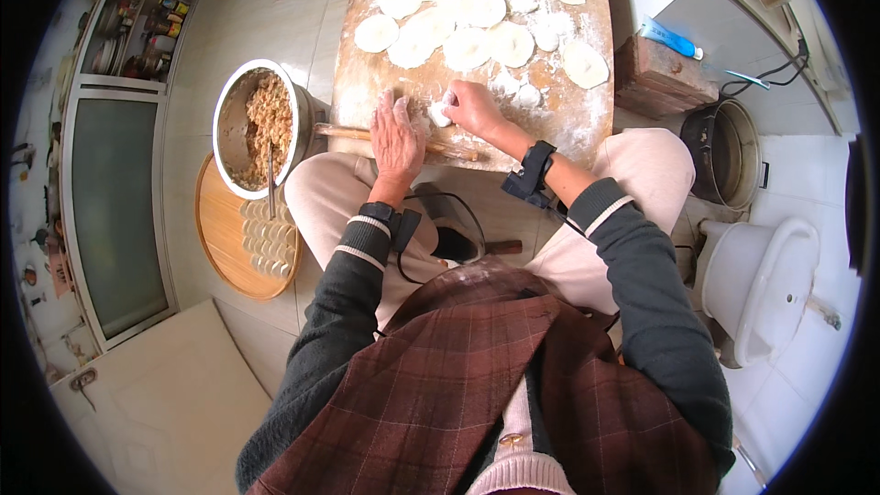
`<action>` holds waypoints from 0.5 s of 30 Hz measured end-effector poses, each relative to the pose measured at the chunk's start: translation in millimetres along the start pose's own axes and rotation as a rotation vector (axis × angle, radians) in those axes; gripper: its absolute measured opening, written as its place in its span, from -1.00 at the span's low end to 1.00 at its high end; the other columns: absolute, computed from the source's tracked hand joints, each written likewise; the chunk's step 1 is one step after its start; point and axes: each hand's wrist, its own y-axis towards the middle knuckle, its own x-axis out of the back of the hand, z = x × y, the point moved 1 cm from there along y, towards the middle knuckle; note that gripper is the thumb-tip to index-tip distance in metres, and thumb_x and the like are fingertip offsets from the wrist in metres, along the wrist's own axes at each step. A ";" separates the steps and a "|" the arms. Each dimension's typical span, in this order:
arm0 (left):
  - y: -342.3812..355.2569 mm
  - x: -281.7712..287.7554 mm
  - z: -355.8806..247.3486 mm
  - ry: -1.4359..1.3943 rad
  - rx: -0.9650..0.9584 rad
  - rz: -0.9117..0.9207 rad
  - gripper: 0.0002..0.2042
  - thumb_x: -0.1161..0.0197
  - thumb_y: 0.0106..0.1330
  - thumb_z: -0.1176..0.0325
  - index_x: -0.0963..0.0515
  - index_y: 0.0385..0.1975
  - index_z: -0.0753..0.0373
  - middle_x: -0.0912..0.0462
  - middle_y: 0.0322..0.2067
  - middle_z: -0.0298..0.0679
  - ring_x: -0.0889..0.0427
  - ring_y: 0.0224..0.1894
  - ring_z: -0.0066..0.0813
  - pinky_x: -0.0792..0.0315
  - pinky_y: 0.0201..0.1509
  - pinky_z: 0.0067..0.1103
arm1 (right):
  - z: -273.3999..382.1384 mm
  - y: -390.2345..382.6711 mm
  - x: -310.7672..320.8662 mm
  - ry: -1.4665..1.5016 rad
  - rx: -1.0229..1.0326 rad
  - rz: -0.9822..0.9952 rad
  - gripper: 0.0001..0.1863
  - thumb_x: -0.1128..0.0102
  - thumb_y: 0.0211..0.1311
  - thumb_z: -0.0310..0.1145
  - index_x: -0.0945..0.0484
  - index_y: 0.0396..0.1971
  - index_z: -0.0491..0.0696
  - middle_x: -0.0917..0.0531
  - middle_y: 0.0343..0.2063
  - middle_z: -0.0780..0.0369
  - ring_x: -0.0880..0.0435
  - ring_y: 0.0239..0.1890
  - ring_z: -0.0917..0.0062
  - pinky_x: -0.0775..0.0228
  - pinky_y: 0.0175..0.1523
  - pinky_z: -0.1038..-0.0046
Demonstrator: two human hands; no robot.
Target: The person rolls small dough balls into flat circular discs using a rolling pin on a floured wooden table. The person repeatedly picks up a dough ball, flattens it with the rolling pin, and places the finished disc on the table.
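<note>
A small lump of dough [441, 114] lies on the floured wooden board [367, 82], just above centre frame. The right hand [474, 107] has its fingers curled closed around the lump, pinching it against the board. The left hand [396, 135] lies flat beside it, fingers extended and slightly spread, palm down on a wooden rolling pin [344, 132] that runs along the board's near edge. Rolled dough rounds [467, 48] and smaller dough pieces [527, 96] cover the board toward the top of the frame. Left of the board stands a metal bowl of minced filling [268, 119], resting on a round wooden tray [220, 229] with finished dumplings [266, 238].
</note>
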 end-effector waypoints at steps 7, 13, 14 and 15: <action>-9.9 8.1 33.9 -0.032 -0.130 -0.038 -0.73 -0.11 0.36 0.30 -0.54 -0.25 0.45 -0.37 0.17 0.14 -0.34 0.23 0.07 -0.18 0.35 -0.19 | 6.0 7.0 -18.4 0.096 -0.023 0.080 -0.81 -0.35 0.00 -0.45 -0.55 -0.43 -0.22 -0.66 -0.55 0.09 -0.71 -0.45 0.26 -0.51 -0.32 0.29; 25.4 13.7 11.9 -0.017 0.069 -0.009 -0.61 -0.11 0.34 0.31 -0.42 0.05 0.46 -0.26 0.29 0.20 -0.23 0.35 0.08 -0.10 0.44 -0.23 | 16.5 5.8 -20.3 -0.029 0.084 0.066 -0.86 -0.27 0.01 -0.44 -0.58 -0.41 -0.16 -0.64 -0.53 0.07 -0.67 -0.42 0.16 -0.48 -0.29 0.24; 31.3 10.8 7.8 -0.026 0.212 0.060 -0.57 -0.10 0.34 0.30 -0.39 0.12 0.45 -0.23 0.32 0.21 -0.20 0.38 0.08 -0.08 0.45 -0.23 | 17.8 5.5 -20.2 -0.076 0.079 0.089 -0.86 -0.26 0.00 -0.44 -0.58 -0.41 -0.15 -0.64 -0.53 0.07 -0.66 -0.42 0.16 -0.48 -0.29 0.24; 35.3 9.6 3.9 -0.022 0.219 0.033 -0.49 -0.10 0.34 0.29 -0.28 0.23 0.43 -0.17 0.36 0.22 -0.18 0.41 0.08 -0.07 0.46 -0.24 | 18.6 4.6 -19.6 -0.122 0.074 0.112 -0.86 -0.26 0.00 -0.44 -0.58 -0.41 -0.14 -0.64 -0.53 0.06 -0.66 -0.41 0.15 -0.47 -0.28 0.23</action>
